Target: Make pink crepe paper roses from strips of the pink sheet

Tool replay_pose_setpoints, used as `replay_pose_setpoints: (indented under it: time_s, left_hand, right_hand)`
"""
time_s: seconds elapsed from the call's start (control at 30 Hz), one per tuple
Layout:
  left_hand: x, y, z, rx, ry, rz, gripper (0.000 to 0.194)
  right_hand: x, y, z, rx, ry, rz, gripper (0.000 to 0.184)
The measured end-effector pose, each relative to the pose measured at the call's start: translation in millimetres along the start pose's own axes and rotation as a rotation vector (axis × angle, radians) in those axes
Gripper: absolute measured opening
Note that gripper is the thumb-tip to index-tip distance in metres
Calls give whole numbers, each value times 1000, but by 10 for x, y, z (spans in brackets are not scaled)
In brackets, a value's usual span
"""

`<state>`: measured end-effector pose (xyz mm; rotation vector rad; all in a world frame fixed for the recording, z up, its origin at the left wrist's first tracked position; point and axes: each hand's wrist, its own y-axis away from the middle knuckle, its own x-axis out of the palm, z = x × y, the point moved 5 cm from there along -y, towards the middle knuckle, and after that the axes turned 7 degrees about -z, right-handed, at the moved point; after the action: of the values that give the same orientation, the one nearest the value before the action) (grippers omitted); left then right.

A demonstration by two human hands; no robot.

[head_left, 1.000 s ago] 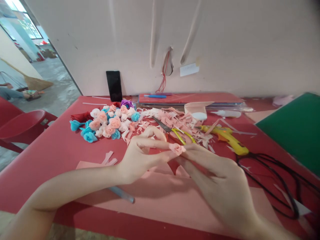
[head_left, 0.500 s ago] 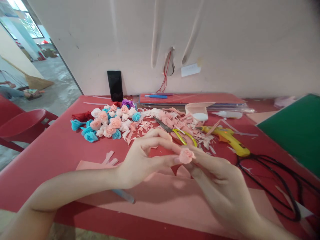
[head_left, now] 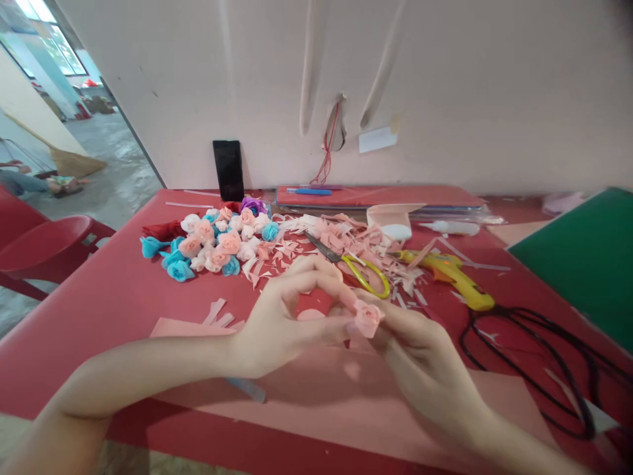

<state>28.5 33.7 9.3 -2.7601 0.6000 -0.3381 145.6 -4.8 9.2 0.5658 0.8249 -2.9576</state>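
Toward the table's point(head_left: 113, 297) near edge, my left hand point(head_left: 281, 323) and right hand point(head_left: 430, 356) are pinching a pink rose point(head_left: 368, 319), whose petals too hard a squeeze could crush.

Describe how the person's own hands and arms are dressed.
Both the left hand and the right hand are bare, with no gloves. The forearms show no sleeves, and no watch, bracelet or ring can be made out.

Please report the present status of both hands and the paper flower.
Left hand and right hand: fingers at pink paper rose. Scissors lie beyond, glue gun farther right.
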Motion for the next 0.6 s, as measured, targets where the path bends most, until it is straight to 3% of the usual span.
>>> replay_pose_setpoints:
  time_s: [0.33, 0.6]
  left_hand:
    - [10, 1, -80, 141, -100, 39, 10]
    - [44, 4, -103, 264, -135, 73, 12]
  right_hand:
    - [-28, -4, 203, -264, 144, -165, 22]
    - [-18, 27, 235, -396, 235, -200, 19]
